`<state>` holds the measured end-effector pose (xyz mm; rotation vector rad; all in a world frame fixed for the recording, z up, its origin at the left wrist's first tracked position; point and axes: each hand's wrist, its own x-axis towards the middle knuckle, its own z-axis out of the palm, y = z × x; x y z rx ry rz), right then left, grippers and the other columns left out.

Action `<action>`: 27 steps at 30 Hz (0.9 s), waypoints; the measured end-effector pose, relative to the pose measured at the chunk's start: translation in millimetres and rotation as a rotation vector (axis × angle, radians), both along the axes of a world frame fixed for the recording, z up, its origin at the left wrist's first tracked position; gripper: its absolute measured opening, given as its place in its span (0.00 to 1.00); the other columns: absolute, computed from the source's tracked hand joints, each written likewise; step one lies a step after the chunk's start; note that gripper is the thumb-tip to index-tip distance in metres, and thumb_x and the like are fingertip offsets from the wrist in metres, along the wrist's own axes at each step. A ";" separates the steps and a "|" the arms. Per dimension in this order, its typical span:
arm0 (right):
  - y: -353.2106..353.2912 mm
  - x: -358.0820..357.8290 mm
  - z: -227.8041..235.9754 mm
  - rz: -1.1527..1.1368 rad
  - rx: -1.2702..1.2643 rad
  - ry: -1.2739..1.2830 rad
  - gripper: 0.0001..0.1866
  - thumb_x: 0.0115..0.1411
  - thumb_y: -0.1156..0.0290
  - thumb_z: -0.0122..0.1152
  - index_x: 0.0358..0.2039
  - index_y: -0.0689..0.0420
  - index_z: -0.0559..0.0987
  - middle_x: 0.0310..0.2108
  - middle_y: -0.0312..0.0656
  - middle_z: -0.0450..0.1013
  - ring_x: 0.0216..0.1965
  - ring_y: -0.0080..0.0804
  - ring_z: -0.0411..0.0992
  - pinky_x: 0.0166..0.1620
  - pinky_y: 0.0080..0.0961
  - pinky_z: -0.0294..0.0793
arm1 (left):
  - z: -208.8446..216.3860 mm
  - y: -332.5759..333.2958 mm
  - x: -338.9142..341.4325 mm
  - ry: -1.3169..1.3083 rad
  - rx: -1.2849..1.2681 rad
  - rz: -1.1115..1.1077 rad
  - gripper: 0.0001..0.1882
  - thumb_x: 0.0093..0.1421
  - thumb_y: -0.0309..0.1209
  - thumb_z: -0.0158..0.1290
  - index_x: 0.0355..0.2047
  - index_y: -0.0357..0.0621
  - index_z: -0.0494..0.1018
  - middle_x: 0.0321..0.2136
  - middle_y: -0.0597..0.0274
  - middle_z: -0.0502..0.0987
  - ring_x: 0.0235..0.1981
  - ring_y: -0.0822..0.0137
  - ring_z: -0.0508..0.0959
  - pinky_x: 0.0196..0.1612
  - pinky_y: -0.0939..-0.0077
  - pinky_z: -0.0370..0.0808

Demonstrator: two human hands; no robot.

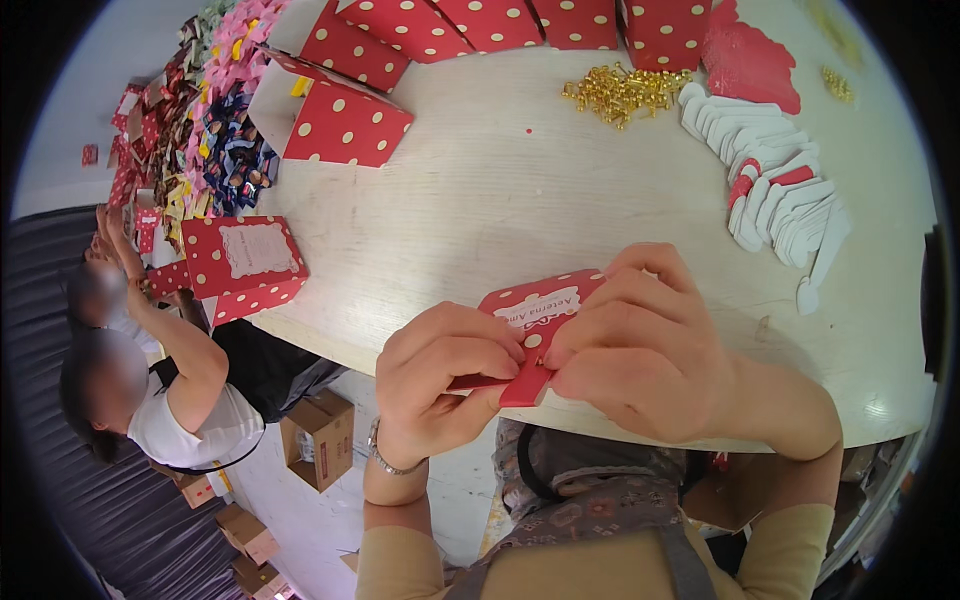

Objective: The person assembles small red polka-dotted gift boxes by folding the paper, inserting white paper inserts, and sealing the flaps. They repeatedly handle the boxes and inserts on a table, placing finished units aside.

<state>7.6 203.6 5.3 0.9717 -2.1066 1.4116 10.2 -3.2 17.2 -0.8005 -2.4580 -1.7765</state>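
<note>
While its far end tilts over the near edge of the table (480, 180), the red polka-dot carton (583, 284) sits between the person's two bare hands, in front of the apron. Cream dots cover its red panel, and a pale label (545, 306) with a scalloped outline and dark lettering lies partly under the fingers. A plain red strip (523, 390) juts from the carton toward the body, with a small gold fastener (541, 362) showing at its upper part. The left hand (440, 370) is closed on the carton's left side, fingers curled over it and thumb beneath, next to the strip. The right hand (645, 345) has thumb and forefinger drawn together at the fastener, gripping the carton's right side; whether they pinch the fastener itself I cannot tell. Farther off, shiny gold fasteners lie in a loose heap (625, 92) beside flat white strips (790, 215) with rounded ends, fanned in overlapping rows, a few red patches among them. A boxy dotted carton (245, 290) stands at the left, and an open-topped carton (350, 125) shows a white interior. The tabletop is pale, smooth and faintly wood-grained; a metal-link bracelet (390, 455) circles the left wrist.
</note>
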 end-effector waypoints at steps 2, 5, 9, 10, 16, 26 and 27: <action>0.4 -0.1 3.0 0.013 0.019 -0.036 0.12 0.40 0.76 0.70 0.24 0.53 0.74 0.27 0.32 0.75 0.27 0.30 0.68 0.36 0.31 0.64 | 0.4 1.1 5.8 -0.116 -0.010 0.071 0.12 0.42 0.17 0.60 0.30 0.39 0.75 0.29 0.59 0.77 0.30 0.62 0.77 0.35 0.74 0.75; 5.1 -3.5 -1.5 0.060 0.045 -0.031 0.14 0.42 0.77 0.72 0.27 0.53 0.73 0.25 0.32 0.75 0.27 0.29 0.67 0.37 0.32 0.63 | 8.3 8.5 0.4 0.002 -0.125 0.007 0.14 0.43 0.16 0.58 0.34 0.39 0.77 0.32 0.60 0.76 0.31 0.61 0.77 0.36 0.75 0.75; 5.9 0.6 4.7 0.011 0.023 -0.123 0.13 0.42 0.76 0.70 0.23 0.52 0.72 0.23 0.31 0.68 0.29 0.29 0.67 0.40 0.30 0.64 | -0.9 2.3 -4.5 0.010 0.000 -0.057 0.14 0.46 0.17 0.62 0.35 0.38 0.78 0.34 0.59 0.76 0.31 0.68 0.77 0.33 0.79 0.75; 5.6 -0.3 3.9 0.013 0.023 -0.149 0.14 0.42 0.76 0.70 0.23 0.52 0.72 0.23 0.31 0.67 0.29 0.30 0.67 0.40 0.30 0.64 | -0.4 4.1 -2.8 -0.059 0.020 -0.007 0.11 0.46 0.19 0.63 0.31 0.37 0.77 0.35 0.59 0.76 0.31 0.71 0.77 0.32 0.81 0.75; 2.8 6.0 11.7 0.109 -0.090 -0.516 0.15 0.46 0.80 0.69 0.28 0.55 0.69 0.27 0.36 0.64 0.28 0.28 0.65 0.31 0.23 0.65 | 8.0 8.2 9.8 -0.073 -0.026 0.047 0.09 0.49 0.19 0.61 0.31 0.38 0.74 0.35 0.58 0.77 0.31 0.68 0.78 0.31 0.77 0.76; -0.7 11.4 25.8 0.089 0.115 -0.462 0.12 0.50 0.81 0.64 0.32 0.58 0.70 0.27 0.38 0.66 0.27 0.28 0.66 0.31 0.25 0.67 | -6.0 9.3 20.0 0.494 -0.276 0.192 0.13 0.47 0.28 0.63 0.34 0.40 0.74 0.38 0.60 0.77 0.36 0.60 0.78 0.38 0.72 0.76; 6.4 13.4 32.8 0.082 0.106 -0.611 0.12 0.50 0.81 0.64 0.32 0.58 0.70 0.26 0.38 0.67 0.26 0.26 0.66 0.31 0.24 0.67 | 0.3 7.2 22.1 0.511 -0.265 0.161 0.16 0.46 0.29 0.64 0.35 0.40 0.74 0.40 0.59 0.76 0.39 0.59 0.76 0.41 0.70 0.74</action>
